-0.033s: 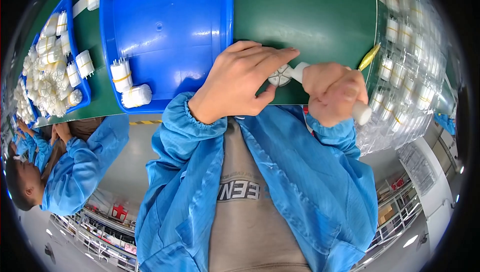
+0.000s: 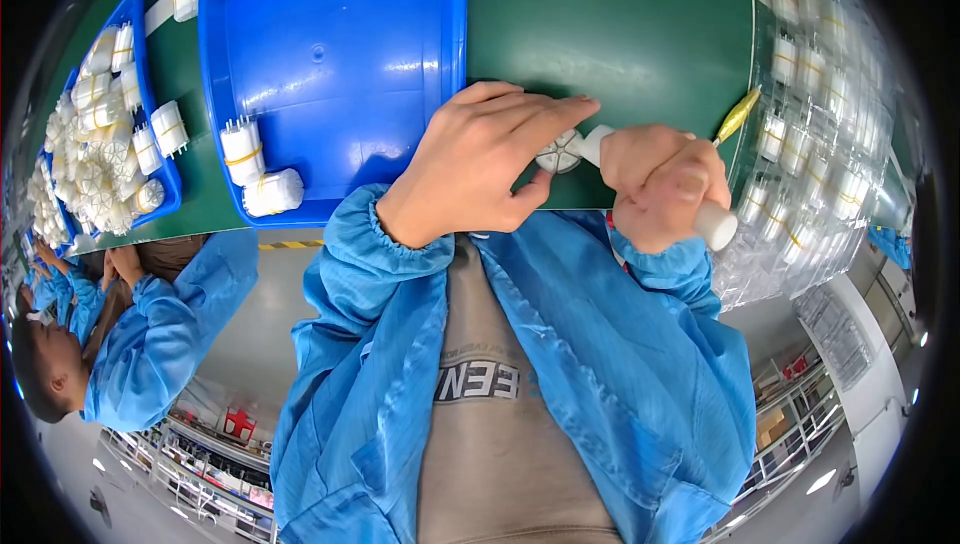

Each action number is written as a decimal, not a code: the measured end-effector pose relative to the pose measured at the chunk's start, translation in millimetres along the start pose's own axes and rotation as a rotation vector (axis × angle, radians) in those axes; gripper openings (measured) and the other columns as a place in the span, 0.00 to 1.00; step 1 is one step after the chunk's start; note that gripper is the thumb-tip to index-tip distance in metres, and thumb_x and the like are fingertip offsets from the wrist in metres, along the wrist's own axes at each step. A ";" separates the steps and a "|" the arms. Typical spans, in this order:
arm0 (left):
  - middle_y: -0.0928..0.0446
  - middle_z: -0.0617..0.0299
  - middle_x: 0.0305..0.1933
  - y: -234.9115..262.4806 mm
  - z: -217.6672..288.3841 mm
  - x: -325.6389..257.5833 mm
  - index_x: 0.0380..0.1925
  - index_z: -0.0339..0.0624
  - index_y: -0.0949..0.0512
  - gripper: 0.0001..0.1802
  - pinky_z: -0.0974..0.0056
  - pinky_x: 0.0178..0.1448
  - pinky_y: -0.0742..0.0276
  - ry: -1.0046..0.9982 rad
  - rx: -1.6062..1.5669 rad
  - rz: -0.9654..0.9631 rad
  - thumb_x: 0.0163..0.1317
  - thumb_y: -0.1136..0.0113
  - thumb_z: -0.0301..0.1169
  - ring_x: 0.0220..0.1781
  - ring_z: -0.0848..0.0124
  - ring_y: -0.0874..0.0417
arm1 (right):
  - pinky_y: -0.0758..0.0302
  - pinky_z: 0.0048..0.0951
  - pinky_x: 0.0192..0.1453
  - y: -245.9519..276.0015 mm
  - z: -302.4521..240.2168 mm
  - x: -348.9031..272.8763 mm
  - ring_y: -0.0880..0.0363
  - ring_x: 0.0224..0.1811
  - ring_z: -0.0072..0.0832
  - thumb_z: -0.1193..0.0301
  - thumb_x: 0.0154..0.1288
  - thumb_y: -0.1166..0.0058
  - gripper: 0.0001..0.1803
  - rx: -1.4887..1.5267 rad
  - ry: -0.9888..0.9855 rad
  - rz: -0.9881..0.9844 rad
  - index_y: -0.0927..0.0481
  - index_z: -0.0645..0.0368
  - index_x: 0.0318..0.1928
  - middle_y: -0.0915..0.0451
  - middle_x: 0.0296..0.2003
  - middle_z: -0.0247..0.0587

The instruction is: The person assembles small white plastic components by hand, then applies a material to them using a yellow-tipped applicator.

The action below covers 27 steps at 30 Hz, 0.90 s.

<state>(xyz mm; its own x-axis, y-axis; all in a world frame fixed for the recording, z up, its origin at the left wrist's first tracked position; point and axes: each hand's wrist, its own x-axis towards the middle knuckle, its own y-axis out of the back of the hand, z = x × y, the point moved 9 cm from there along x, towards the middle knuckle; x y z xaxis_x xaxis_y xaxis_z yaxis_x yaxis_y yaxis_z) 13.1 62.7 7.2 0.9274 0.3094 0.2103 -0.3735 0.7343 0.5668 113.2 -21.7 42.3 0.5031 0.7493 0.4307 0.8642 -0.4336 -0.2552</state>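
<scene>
Over tabletop (image 2: 620, 24), right fingers (image 2: 640, 159) tight round white rod (image 2: 715, 226), now slightly leftward; left fingers (image 2: 545, 122) around segmented piece (image 2: 560, 152)

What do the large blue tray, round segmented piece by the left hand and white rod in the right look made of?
Large blue tray: probably moulded plastic, smooth, semi-glossy; soft highlights cross its floor.
Round segmented piece: likely plastic, given its pale, evenly divided face; left hand partly covers it.
White rod: smooth, rather matte, perhaps plastic; right hand hides its middle.
</scene>
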 end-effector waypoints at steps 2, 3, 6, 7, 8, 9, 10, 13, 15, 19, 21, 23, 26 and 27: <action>0.14 0.56 0.49 -0.6 -0.7 -0.2 0.60 0.46 0.20 0.36 0.56 0.62 0.23 -0.007 0.011 0.008 0.43 0.33 0.27 0.50 0.59 0.14 | 0.43 0.28 0.17 -2.4 1.2 -1.4 0.39 0.15 0.22 0.72 0.78 0.55 0.19 -0.024 0.008 -0.019 0.36 0.64 0.25 0.31 0.16 0.40; 0.14 0.56 0.49 -0.4 -0.4 -0.3 0.60 0.46 0.20 0.36 0.55 0.62 0.23 -0.015 0.022 0.017 0.43 0.31 0.29 0.49 0.59 0.14 | 0.43 0.28 0.17 -1.8 3.3 -2.6 0.39 0.15 0.22 0.72 0.79 0.55 0.19 -0.028 0.004 0.013 0.36 0.64 0.25 0.31 0.16 0.41; 0.14 0.57 0.48 9.8 1.7 3.0 0.59 0.47 0.20 0.36 0.55 0.63 0.23 0.085 0.095 0.200 0.43 0.27 0.33 0.48 0.59 0.13 | 0.44 0.28 0.17 -2.9 3.3 -2.6 0.39 0.15 0.22 0.72 0.79 0.55 0.19 -0.061 -0.033 0.056 0.36 0.65 0.26 0.31 0.16 0.41; 0.14 0.57 0.48 9.0 -2.0 0.2 0.59 0.47 0.20 0.36 0.55 0.63 0.23 0.083 0.096 0.200 0.43 0.27 0.33 0.48 0.59 0.13 | 0.43 0.29 0.17 -2.3 3.6 -1.8 0.40 0.15 0.22 0.72 0.79 0.55 0.19 -0.096 -0.060 0.074 0.36 0.65 0.26 0.32 0.16 0.40; 0.14 0.58 0.48 0.0 -8.7 -4.4 0.59 0.47 0.20 0.37 0.55 0.64 0.23 0.069 0.069 0.118 0.43 0.25 0.34 0.47 0.59 0.13 | 0.43 0.29 0.17 -2.0 3.4 -2.8 0.40 0.15 0.22 0.72 0.79 0.55 0.19 -0.097 -0.058 0.074 0.36 0.65 0.26 0.32 0.16 0.40; 0.14 0.59 0.48 -6.6 -12.6 -7.6 0.59 0.47 0.20 0.37 0.55 0.65 0.24 0.055 0.043 0.036 0.43 0.24 0.36 0.47 0.60 0.13 | 0.44 0.29 0.17 1.3 0.3 -5.0 0.41 0.15 0.22 0.72 0.79 0.54 0.18 0.090 -0.013 0.098 0.35 0.65 0.27 0.32 0.17 0.40; 0.14 0.59 0.48 -2.9 -12.8 -8.5 0.59 0.47 0.20 0.37 0.55 0.65 0.24 0.054 0.042 0.036 0.43 0.24 0.36 0.47 0.60 0.13 | 0.44 0.29 0.17 6.3 -2.9 -7.4 0.43 0.15 0.22 0.71 0.79 0.54 0.18 0.275 0.030 0.122 0.35 0.65 0.28 0.32 0.18 0.40; 0.15 0.58 0.52 -5.9 -6.4 -7.8 0.59 0.48 0.22 0.33 0.58 0.65 0.26 0.014 0.045 -0.071 0.47 0.28 0.33 0.53 0.64 0.14 | 0.44 0.30 0.18 4.3 -3.8 0.1 0.44 0.15 0.21 0.71 0.79 0.52 0.17 0.191 -0.001 0.062 0.35 0.65 0.30 0.33 0.18 0.39; 0.14 0.60 0.49 -1.2 -1.2 -6.8 0.61 0.49 0.21 0.35 0.56 0.68 0.26 -0.015 0.056 0.000 0.47 0.31 0.30 0.48 0.62 0.13 | 0.44 0.28 0.17 -6.6 -0.7 1.5 0.42 0.15 0.21 0.72 0.78 0.52 0.18 0.135 -0.019 -0.012 0.36 0.65 0.28 0.32 0.17 0.40; 0.14 0.58 0.51 0.5 -1.3 -6.8 0.61 0.48 0.21 0.35 0.56 0.68 0.27 -0.021 0.031 -0.008 0.47 0.33 0.29 0.50 0.63 0.13 | 0.42 0.26 0.16 -11.0 2.7 -3.5 0.38 0.14 0.22 0.72 0.76 0.51 0.22 0.006 -0.002 0.011 0.41 0.62 0.22 0.33 0.13 0.39; 0.15 0.57 0.53 -0.8 -0.9 -6.4 0.61 0.46 0.21 0.36 0.57 0.68 0.27 -0.023 0.045 -0.044 0.46 0.33 0.29 0.53 0.62 0.14 | 0.41 0.26 0.17 -10.6 3.7 -2.8 0.37 0.14 0.23 0.73 0.76 0.52 0.22 -0.088 -0.043 0.052 0.40 0.62 0.22 0.33 0.13 0.40; 0.15 0.56 0.54 0.4 -0.9 -4.8 0.62 0.45 0.22 0.35 0.56 0.68 0.28 -0.009 0.045 -0.077 0.48 0.32 0.29 0.54 0.60 0.14 | 0.40 0.26 0.17 -6.8 4.2 -2.9 0.36 0.13 0.24 0.74 0.76 0.52 0.21 -0.185 -0.081 0.094 0.39 0.61 0.22 0.32 0.13 0.40; 0.15 0.56 0.55 14.3 2.5 -0.6 0.61 0.43 0.22 0.31 0.57 0.67 0.27 0.005 -0.027 -0.049 0.53 0.31 0.31 0.54 0.58 0.14 | 0.38 0.25 0.19 -5.0 4.5 1.9 0.36 0.14 0.23 0.71 0.75 0.50 0.19 -0.319 -0.097 -0.008 0.34 0.60 0.24 0.29 0.16 0.41; 0.15 0.57 0.55 25.2 4.5 1.1 0.59 0.41 0.21 0.29 0.58 0.65 0.26 0.008 -0.107 0.008 0.56 0.30 0.32 0.54 0.59 0.14 | 0.38 0.25 0.20 6.7 0.3 1.4 0.36 0.14 0.22 0.68 0.75 0.48 0.17 0.028 -0.091 0.054 0.32 0.59 0.26 0.28 0.18 0.41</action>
<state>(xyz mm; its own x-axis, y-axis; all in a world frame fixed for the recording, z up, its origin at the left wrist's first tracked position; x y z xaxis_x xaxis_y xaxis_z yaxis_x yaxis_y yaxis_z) 4.8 78.8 25.3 0.9244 0.3199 0.2080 -0.3813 0.7921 0.4766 119.7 -23.4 40.9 0.5450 0.7683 0.3356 0.8350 -0.4612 -0.3002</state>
